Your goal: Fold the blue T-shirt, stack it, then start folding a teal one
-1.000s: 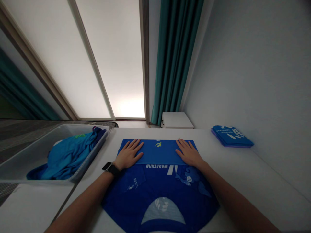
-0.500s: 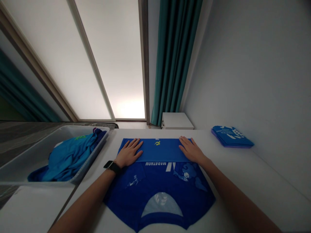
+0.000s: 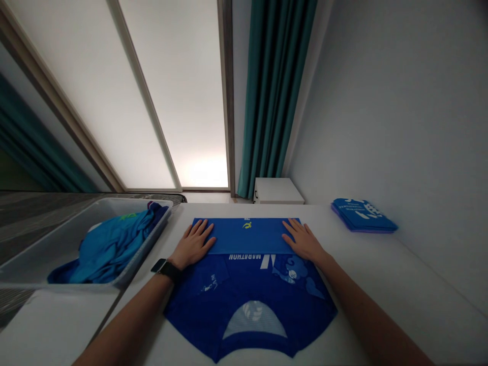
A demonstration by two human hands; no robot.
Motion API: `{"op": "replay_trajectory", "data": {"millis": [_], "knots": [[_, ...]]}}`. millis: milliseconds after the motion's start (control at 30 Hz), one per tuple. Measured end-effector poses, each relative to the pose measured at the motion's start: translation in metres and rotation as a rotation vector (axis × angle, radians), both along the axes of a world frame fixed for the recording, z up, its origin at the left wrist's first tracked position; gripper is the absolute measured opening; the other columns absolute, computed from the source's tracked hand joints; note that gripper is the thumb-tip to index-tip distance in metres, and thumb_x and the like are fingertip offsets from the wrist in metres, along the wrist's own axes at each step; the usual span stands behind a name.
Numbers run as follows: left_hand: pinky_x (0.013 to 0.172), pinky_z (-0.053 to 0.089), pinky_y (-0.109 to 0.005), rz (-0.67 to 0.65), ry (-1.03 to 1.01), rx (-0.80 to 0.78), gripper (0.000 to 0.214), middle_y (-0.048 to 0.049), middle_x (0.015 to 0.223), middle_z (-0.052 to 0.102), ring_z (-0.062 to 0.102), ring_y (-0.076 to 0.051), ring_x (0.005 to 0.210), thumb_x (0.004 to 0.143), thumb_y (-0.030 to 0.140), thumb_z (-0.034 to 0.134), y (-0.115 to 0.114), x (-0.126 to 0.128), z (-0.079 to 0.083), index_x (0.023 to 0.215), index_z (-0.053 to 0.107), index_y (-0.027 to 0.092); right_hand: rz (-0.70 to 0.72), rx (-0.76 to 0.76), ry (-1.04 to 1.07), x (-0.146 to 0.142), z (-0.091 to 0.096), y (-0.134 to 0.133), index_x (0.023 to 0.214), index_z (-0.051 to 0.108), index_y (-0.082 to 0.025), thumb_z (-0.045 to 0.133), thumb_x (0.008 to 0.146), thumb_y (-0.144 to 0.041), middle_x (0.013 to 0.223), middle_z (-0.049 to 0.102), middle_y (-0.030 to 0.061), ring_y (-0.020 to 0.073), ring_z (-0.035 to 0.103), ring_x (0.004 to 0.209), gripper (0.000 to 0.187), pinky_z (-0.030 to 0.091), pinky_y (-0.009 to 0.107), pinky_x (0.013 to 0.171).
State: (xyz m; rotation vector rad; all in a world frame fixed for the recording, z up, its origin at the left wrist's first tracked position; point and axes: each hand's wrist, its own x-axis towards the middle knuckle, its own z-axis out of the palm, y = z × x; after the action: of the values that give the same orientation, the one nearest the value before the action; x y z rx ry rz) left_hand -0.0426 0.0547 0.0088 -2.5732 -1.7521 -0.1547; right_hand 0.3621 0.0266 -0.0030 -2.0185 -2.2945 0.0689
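A blue marathon T-shirt point(image 3: 247, 290) lies flat on the white table point(image 3: 381, 274), its far hem folded back toward me into a lighter blue band point(image 3: 246, 236). My left hand point(image 3: 192, 245), with a dark watch on the wrist, rests flat and open on the band's left end. My right hand point(image 3: 305, 241) lies flat and open on the band's right end. White lettering and a printed figure show just below the fold.
A grey plastic bin point(image 3: 34, 254) at the left holds a heap of blue and teal clothes point(image 3: 110, 244). A folded blue shirt stack point(image 3: 362, 214) sits at the table's far right by the wall. A small white cabinet point(image 3: 276, 190) and teal curtain point(image 3: 274, 96) stand behind.
Both hands have slid outward along the folded band, the left one toward the shirt's left edge and the right one toward the right edge. The shirt lies as before.
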Motion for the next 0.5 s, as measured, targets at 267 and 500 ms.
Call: {"op": "replay_trajectory", "data": {"millis": [267,500], "knots": [[0.118,0.017,-0.049,0.077,-0.035,-0.002,0.061,-0.0061,0.158,0.028,0.017,-0.028,0.147,0.096,0.053,0.038,-0.004,-0.009,-0.006,0.15,0.036,0.024,-0.055,0.008,-0.025,0.012,-0.007,0.008,0.151,0.032,-0.02,0.022,0.097,-0.056,0.158,0.026,0.0073,0.0235,0.017,0.147,0.065,0.016,0.049,0.118],[0.118,0.016,-0.048,0.091,-0.058,-0.039,0.062,-0.0053,0.158,0.026,0.018,-0.025,0.147,0.097,0.054,0.032,-0.001,-0.015,-0.006,0.15,0.034,0.022,-0.081,0.056,0.016,0.018,-0.015,0.01,0.149,0.034,-0.019,0.02,0.098,-0.051,0.157,0.029,0.0084,0.0222,0.022,0.146,0.062,0.019,0.049,0.118]]}}
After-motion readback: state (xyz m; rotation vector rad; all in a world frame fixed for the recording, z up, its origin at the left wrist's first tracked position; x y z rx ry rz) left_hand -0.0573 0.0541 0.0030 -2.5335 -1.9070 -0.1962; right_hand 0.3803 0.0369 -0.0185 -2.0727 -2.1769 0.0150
